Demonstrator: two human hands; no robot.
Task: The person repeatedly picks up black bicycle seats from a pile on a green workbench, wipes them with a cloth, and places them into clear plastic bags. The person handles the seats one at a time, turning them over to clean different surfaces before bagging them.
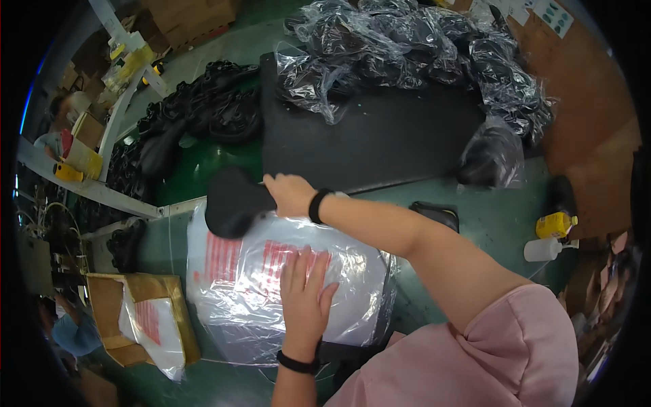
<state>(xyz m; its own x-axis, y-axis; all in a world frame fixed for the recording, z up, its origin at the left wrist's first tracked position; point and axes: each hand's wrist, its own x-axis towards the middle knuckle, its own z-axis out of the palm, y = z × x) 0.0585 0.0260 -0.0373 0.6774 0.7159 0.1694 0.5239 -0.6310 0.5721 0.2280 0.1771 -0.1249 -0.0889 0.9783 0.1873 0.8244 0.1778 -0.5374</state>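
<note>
My right hand (290,194) reaches across to the left and grips a black bicycle saddle (232,201) by its narrow end, holding it just above a stack of clear plastic bags with red print (237,285). My left hand (305,302) lies flat, palm down and fingers spread, on top of that stack. Both wrists wear a black band. The stack rests on the green table (488,217) in front of me.
A black mat (380,136) lies beyond, with bagged saddles (407,47) heaped on its far side and one (491,157) at its right end. Unbagged black saddles (203,112) pile up at left. A cardboard box of bags (139,319), a yellow bottle (555,224) and a white bottle (542,249) stand nearby.
</note>
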